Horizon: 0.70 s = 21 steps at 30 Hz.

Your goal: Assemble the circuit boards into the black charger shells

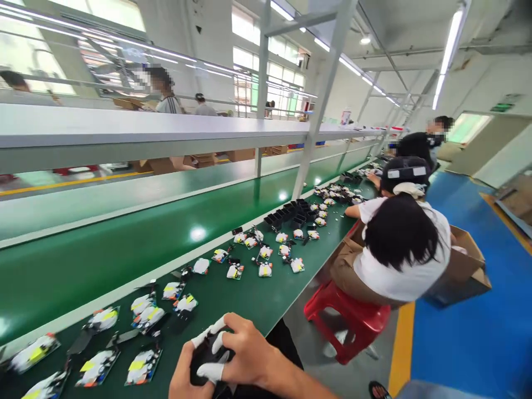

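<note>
Low in the head view, both my hands are closed around a small black plastic case [202, 354] at the edge of the green bench. My left hand [187, 372] grips its near left side. Across its right side lie the fingers of my right hand [247, 350], with white finger cots on several fingertips. What is inside the case is hidden by my fingers. Close to my left hand sits a circuit board [143, 366] with white filler and yellow tape. Another such board [185, 305] lies just beyond my hands.
Many similar boards and a cluster of black cases [293, 213] are spread along the green bench [245, 299]. A conveyor belt [124, 257] runs beside it, under a white shelf [166, 130]. To the right, a co-worker in white [403, 271] sits on a red stool [349, 318] near a cardboard box [465, 271].
</note>
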Available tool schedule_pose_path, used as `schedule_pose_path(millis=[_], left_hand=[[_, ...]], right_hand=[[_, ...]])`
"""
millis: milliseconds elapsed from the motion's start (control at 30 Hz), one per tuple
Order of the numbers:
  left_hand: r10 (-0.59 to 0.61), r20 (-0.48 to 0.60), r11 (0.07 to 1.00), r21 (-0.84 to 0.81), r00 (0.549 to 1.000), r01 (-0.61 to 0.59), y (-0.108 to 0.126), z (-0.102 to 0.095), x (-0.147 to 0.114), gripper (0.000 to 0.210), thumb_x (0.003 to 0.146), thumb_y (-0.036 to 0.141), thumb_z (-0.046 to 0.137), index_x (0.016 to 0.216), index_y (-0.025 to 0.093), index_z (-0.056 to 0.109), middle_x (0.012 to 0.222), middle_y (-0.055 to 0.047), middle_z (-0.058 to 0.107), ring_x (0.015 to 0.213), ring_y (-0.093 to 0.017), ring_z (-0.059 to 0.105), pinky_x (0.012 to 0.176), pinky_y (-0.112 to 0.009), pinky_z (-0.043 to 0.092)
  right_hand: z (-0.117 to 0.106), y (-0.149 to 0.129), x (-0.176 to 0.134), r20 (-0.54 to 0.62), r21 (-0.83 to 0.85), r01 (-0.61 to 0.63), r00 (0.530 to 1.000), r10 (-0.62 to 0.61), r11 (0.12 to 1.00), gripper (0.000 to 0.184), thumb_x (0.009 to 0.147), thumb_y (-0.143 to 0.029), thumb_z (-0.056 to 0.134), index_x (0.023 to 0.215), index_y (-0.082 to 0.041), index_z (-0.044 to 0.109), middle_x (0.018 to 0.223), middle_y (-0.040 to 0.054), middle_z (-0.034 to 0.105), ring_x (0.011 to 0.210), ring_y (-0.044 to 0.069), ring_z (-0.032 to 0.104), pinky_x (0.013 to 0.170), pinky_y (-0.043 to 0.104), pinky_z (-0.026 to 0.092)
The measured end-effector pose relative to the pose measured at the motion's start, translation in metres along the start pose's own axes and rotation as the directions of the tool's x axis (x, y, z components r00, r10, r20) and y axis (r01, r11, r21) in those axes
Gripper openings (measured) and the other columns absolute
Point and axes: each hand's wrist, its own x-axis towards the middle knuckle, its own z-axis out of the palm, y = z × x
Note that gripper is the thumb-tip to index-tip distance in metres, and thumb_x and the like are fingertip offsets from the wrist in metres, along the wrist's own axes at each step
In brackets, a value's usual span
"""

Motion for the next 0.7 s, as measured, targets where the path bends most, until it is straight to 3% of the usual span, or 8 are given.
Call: schedule_pose_path(millis=[100, 200, 267, 400, 467, 567, 700], left_hand=[[0.008, -0.044, 0.999, -0.045, 0.999, -0.010, 0.002, 0.002, 0.000, 0.054, 0.068, 0.045, 0.073, 0.116, 0.022, 0.075, 0.107, -0.005, 0.084, 0.101, -0.035, 0.080, 0.090, -0.045, 0.066], [0.014, -0.012, 0.998, -0.068, 1.000, -0.015, -0.003, 0.000, 0.005, 0.057, 0.066, 0.049, 0.082, 0.115, 0.020, 0.079, 0.111, -0.009, 0.086, 0.107, -0.039, 0.082, 0.096, -0.050, 0.069], [-0.009, 0.002, 0.998, -0.066, 1.000, 0.009, -0.010, -0.002, 0.008, 0.062, 0.061, 0.049, 0.088, 0.114, 0.019, 0.080, 0.116, -0.012, 0.087, 0.111, -0.042, 0.083, 0.101, -0.054, 0.070], [-0.031, -0.011, 0.998, -0.060, 0.999, 0.030, -0.027, -0.001, 0.010, 0.067, 0.058, 0.049, 0.091, 0.117, 0.019, 0.081, 0.122, -0.015, 0.087, 0.117, -0.045, 0.083, 0.104, -0.056, 0.070], [-0.014, 0.008, 1.000, -0.027, 1.000, 0.014, -0.033, -0.001, 0.008, 0.067, 0.063, 0.048, 0.089, 0.122, 0.018, 0.081, 0.128, -0.017, 0.086, 0.123, -0.046, 0.082, 0.107, -0.057, 0.069], [0.031, 0.039, 0.999, 0.025, 0.999, -0.032, -0.038, 0.000, 0.006, 0.064, 0.069, 0.048, 0.084, 0.125, 0.019, 0.080, 0.134, -0.017, 0.084, 0.127, -0.045, 0.080, 0.110, -0.058, 0.067], [0.056, -0.019, 0.998, 0.022, 0.998, -0.056, -0.040, 0.004, 0.005, 0.065, 0.066, 0.050, 0.086, 0.123, 0.019, 0.078, 0.127, -0.016, 0.086, 0.119, -0.045, 0.082, 0.105, -0.059, 0.069]], right_hand=[[0.011, -0.007, -0.010, -0.144, 0.128, -0.095, 0.983, 0.114, 0.987, 0.041, 0.088, -0.054, 0.091, 0.079, -0.023, 0.067, 0.100, 0.0062, 0.072, 0.082, 0.019, 0.076, 0.075, 0.030, 0.068], [-0.001, -0.014, -0.015, -0.224, 0.326, -0.137, 0.950, 0.218, 0.935, 0.020, 0.093, -0.039, 0.086, 0.087, -0.024, 0.074, 0.108, 0.0068, 0.077, 0.095, 0.022, 0.083, 0.087, 0.033, 0.071], [-0.012, -0.017, -0.016, -0.238, 0.367, -0.197, 0.925, 0.297, 0.909, 0.010, 0.090, -0.030, 0.086, 0.094, -0.025, 0.079, 0.113, 0.0069, 0.080, 0.101, 0.025, 0.084, 0.092, 0.036, 0.071], [-0.027, -0.023, -0.013, -0.164, 0.343, -0.304, 0.913, 0.375, 0.889, 0.021, 0.083, -0.020, 0.089, 0.101, -0.028, 0.083, 0.106, 0.0041, 0.083, 0.095, 0.027, 0.083, 0.089, 0.038, 0.069], [-0.032, -0.028, -0.008, -0.075, 0.315, -0.330, 0.926, 0.370, 0.890, 0.024, 0.087, -0.018, 0.085, 0.108, -0.029, 0.083, 0.099, 0.0018, 0.083, 0.091, 0.025, 0.082, 0.086, 0.036, 0.068], [-0.039, -0.036, 0.000, 0.037, 0.229, -0.375, 0.925, 0.377, 0.898, 0.031, 0.094, -0.017, 0.077, 0.123, -0.027, 0.080, 0.112, 0.0048, 0.084, 0.104, 0.027, 0.083, 0.094, 0.038, 0.067], [-0.044, -0.037, 0.006, 0.090, 0.144, -0.392, 0.920, 0.382, 0.909, 0.034, 0.100, -0.018, 0.071, 0.132, -0.024, 0.078, 0.119, 0.0086, 0.085, 0.112, 0.032, 0.084, 0.100, 0.043, 0.066]])
